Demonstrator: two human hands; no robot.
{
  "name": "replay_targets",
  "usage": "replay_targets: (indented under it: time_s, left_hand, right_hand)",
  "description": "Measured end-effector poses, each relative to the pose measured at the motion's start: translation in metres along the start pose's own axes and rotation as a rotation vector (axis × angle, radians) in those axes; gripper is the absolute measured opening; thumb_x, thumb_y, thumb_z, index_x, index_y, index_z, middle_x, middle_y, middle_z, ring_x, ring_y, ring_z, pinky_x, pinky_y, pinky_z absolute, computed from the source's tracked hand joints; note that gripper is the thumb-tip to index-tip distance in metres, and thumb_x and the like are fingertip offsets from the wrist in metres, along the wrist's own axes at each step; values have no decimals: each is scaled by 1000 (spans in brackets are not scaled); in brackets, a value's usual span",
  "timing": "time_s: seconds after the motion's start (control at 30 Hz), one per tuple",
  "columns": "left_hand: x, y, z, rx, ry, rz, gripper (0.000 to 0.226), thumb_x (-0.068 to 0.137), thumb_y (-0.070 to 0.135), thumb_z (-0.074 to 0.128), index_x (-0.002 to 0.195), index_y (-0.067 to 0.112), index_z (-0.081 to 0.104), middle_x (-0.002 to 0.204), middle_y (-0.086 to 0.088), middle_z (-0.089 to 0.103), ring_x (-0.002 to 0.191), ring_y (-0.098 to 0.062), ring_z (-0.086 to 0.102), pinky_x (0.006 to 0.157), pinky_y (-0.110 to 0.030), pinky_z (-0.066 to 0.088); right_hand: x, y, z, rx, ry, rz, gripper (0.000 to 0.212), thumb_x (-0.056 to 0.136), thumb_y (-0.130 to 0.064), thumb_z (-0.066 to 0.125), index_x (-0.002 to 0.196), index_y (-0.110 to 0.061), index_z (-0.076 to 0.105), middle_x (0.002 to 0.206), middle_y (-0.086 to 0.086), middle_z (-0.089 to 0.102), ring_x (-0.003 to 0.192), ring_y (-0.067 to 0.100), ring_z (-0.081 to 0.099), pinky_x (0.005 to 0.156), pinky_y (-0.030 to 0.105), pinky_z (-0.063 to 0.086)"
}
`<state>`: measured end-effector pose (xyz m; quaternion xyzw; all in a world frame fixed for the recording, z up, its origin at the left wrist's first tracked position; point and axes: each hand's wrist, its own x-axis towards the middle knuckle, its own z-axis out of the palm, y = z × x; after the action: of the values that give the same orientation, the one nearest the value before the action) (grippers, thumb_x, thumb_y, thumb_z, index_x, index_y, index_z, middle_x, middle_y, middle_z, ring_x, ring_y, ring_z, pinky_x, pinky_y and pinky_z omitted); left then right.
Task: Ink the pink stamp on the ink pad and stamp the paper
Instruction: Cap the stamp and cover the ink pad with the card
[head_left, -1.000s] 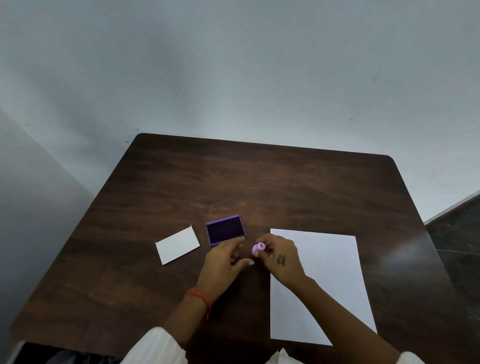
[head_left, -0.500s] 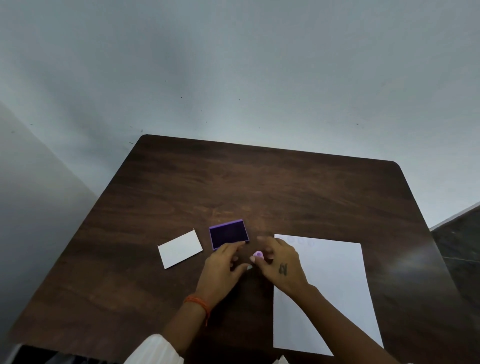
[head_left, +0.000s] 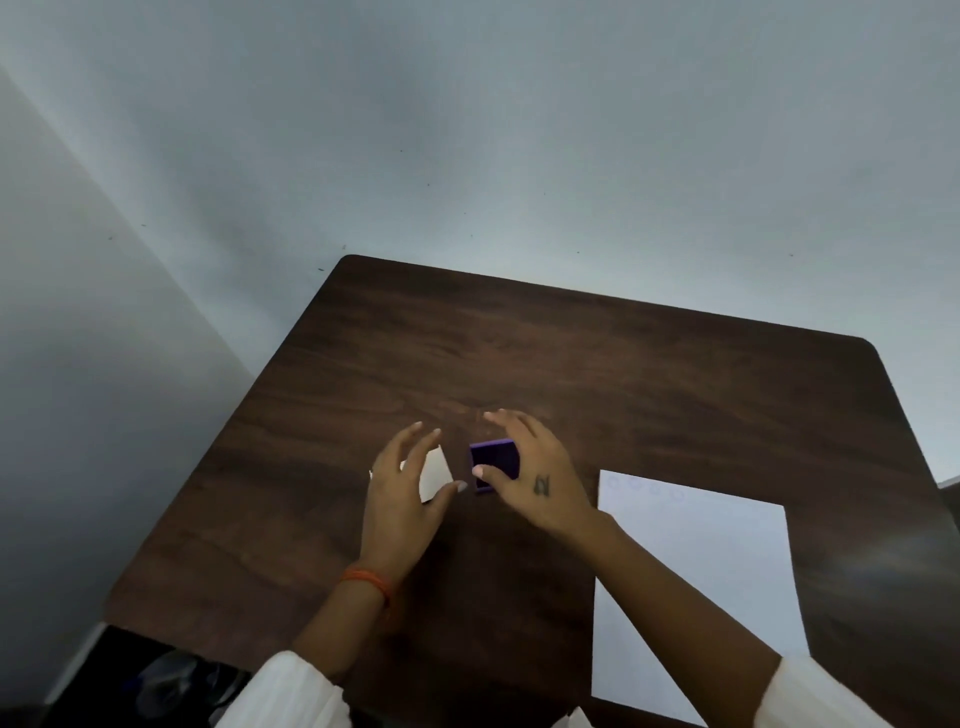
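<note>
The purple ink pad (head_left: 493, 458) lies open on the dark wooden table (head_left: 571, 353). My right hand (head_left: 540, 483) arches over its right side with fingers spread, the thumb at its near left corner. My left hand (head_left: 400, 488) hovers with fingers apart over a white card (head_left: 437, 473) just left of the pad, hiding part of it. The white paper (head_left: 717, 561) lies to the right, with faint round marks along its far edge. The pink stamp is not visible in either hand or on the table.
A grey wall rises behind the table and at the left. My right forearm crosses the paper's near left corner. Dark objects sit on the floor below the table's near left edge.
Both hands have moved away from me, the right from beside the paper to over the ink pad, the left to over the white card. The pink stamp between the fingers earlier is out of sight.
</note>
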<state>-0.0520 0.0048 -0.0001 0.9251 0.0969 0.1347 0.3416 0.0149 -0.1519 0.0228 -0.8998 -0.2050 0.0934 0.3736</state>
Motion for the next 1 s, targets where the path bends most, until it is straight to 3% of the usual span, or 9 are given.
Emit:
replay_targets:
  time_s: [0.17,0.27,0.37,0.6,0.67,0.8,1.0]
  left_hand:
    - [-3,-38,-14,92,-124,-140,71,73,27,75,134,17,40,148,-8,34,139,-26,25,112,-48,31]
    - [-6,-56,-15,120,-244,-177,78,73,34,74,138,15,34,151,-6,29,141,-25,20,115,-44,26]
    - [-9,-64,-14,113,-302,-186,75,77,31,71,138,13,33,151,-6,31,141,-23,20,115,-38,23]
    - [-3,-63,-18,130,-298,-136,58,83,16,64,134,7,39,146,-11,37,138,-26,29,113,-34,25]
    - [0,-59,-20,150,-302,-96,57,85,16,62,136,8,37,147,-11,35,138,-25,28,113,-34,24]
    - [8,-42,-19,148,-307,-8,57,86,18,61,137,9,35,148,-11,34,139,-25,26,113,-31,21]
    - [19,-8,4,136,-380,61,59,88,23,57,139,11,30,151,-7,28,141,-21,20,114,-25,13]
  right_hand:
    - [18,-15,34,-136,-232,-118,71,77,-22,70,139,-20,33,151,4,32,140,21,25,114,35,21]
    - [27,-16,56,-340,-363,-209,74,81,-18,66,143,-13,24,154,9,24,144,24,13,118,35,8]
    - [32,-14,70,-481,-446,-249,69,86,-14,58,143,-8,20,155,13,19,145,26,9,119,36,4]
    - [38,-15,68,-539,-431,-297,62,88,-11,55,142,-6,24,146,18,33,135,32,28,116,37,16]
    - [38,-14,59,-525,-412,-316,62,88,-12,54,142,-6,23,146,18,33,135,32,29,114,38,23]
    - [30,-4,31,-474,-345,-346,58,90,-16,52,142,-6,25,149,17,31,141,28,22,116,37,20]
    - [20,28,-5,-452,-320,-237,59,89,-26,55,140,-12,31,150,12,33,138,26,29,114,34,25]
